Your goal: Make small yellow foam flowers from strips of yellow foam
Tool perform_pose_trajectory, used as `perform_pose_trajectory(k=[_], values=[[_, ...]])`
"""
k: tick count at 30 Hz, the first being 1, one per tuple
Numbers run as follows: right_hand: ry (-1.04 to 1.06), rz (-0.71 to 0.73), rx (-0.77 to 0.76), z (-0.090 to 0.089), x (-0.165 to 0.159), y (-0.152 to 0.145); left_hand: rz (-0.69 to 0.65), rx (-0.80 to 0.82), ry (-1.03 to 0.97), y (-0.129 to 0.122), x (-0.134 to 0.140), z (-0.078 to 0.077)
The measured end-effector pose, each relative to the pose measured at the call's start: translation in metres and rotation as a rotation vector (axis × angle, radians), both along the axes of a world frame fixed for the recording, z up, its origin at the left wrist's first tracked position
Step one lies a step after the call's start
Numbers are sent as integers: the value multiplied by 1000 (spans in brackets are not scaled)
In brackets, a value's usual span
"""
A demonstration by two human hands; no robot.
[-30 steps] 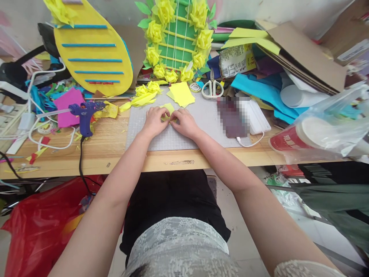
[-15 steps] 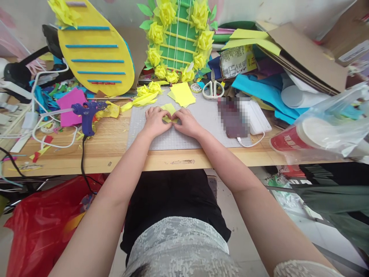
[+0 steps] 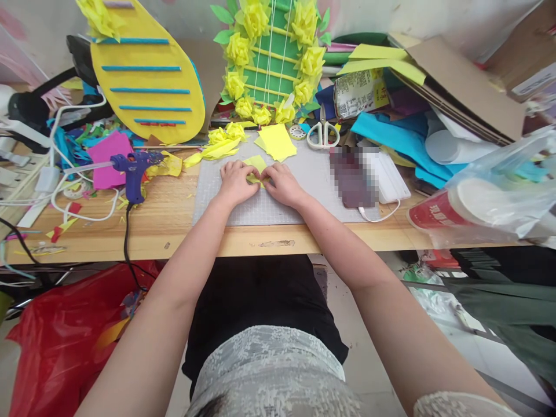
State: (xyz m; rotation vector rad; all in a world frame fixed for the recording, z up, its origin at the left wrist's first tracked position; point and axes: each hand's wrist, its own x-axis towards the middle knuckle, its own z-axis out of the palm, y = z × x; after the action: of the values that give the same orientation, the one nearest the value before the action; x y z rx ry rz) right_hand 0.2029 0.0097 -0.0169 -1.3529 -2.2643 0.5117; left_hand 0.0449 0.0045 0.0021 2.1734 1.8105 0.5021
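Note:
A small sheet of yellow paper (image 3: pixel 255 163) lies on the grey cutting mat (image 3: pixel 304 211), its near edge between my hands. My left hand (image 3: pixel 236 183) pinches the paper from the left, thumb and forefinger curled together. From the right, my right hand (image 3: pixel 281 184) pinches it too, the fingertips of both hands nearly meeting. The paper under the fingers is partly hidden. Just beyond the hands sit a stack of yellow paper squares (image 3: pixel 278 142) and some crumpled yellow paper flowers (image 3: pixel 226 139).
White-handled scissors (image 3: pixel 323 134), a phone (image 3: pixel 354 176) and a white power bank (image 3: pixel 388 176) lie to the right, near a bagged red cup (image 3: pixel 443 209). A purple glue gun (image 3: pixel 135 176) stands left. Behind are a yellow board (image 3: pixel 150 81) and a flower-edged green panel (image 3: pixel 269 63).
The camera view shifts slightly. Both hands stay in nearly the same place on the paper, with only small finger movement.

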Motion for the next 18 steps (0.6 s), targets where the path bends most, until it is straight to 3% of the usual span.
perform_pose_trajectory(k=[9,18], values=[[-49,14,39,0,0,-2,2,-46,-8,5,-3,-2],[-17,92,122,4,4,-7,-152,121,-122,10,-35,-2]])
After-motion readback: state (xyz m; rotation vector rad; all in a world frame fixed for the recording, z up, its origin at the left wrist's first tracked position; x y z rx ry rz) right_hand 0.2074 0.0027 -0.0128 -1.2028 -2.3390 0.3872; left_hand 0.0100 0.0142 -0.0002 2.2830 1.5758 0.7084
